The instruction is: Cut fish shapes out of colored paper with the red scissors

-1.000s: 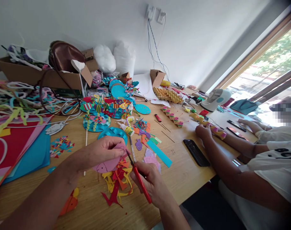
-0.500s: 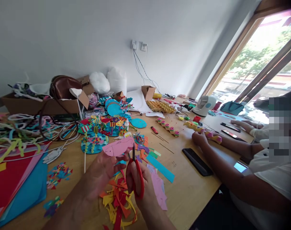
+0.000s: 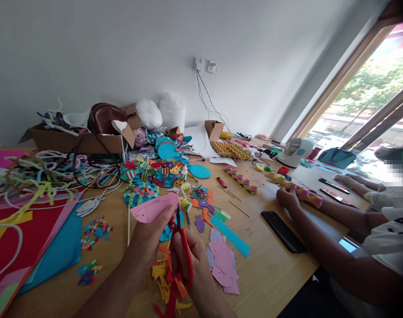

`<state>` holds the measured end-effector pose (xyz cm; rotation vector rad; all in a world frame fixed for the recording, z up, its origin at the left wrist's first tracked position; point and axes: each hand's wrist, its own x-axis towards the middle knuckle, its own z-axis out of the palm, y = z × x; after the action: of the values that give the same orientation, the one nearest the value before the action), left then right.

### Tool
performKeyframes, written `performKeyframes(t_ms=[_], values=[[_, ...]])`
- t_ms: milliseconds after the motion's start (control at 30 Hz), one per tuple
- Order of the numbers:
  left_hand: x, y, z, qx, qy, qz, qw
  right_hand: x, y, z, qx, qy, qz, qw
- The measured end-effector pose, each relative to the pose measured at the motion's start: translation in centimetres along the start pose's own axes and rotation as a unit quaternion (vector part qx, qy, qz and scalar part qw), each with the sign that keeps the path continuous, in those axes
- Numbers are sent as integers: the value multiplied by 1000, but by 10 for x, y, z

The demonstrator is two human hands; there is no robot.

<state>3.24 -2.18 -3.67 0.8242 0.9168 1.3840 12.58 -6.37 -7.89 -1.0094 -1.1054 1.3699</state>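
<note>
A piece of pink paper [image 3: 151,208] with a fish drawn on it is pinched between the thumb and fingers of my left hand [image 3: 158,227]. My right hand [image 3: 191,251] grips red-handled scissors [image 3: 187,256], their dark blades pointing up at the paper's right end. Whether the blades are parted is hard to see. Below my hands lies a heap of orange, yellow and red paper scraps [image 3: 166,274]. Pink and lilac cut paper pieces [image 3: 223,263] rest right of my right hand, one with a fish outline.
Coloured paper sheets [image 3: 52,247] lie at left, near small confetti piles [image 3: 95,232]. Blue discs with paper fish [image 3: 142,194] stand behind my hands. A black phone [image 3: 283,232] lies at right, beside a co-worker's arm [image 3: 316,240] and painted egg-carton strip [image 3: 307,195].
My left hand has closed its thumb onto the pink paper near the scissors, and the paper has shifted slightly left. The camera view has swung a little left.
</note>
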Motion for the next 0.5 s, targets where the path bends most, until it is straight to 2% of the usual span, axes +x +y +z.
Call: performKeyframes(t_ms=[333,500], values=[[0,2,3,6,34,-24,999,-7,-16,-5,-58,-2,23,998],[-2,-1,3,15,20,-20,999,-6,-18,-8,-77,0,15,997]])
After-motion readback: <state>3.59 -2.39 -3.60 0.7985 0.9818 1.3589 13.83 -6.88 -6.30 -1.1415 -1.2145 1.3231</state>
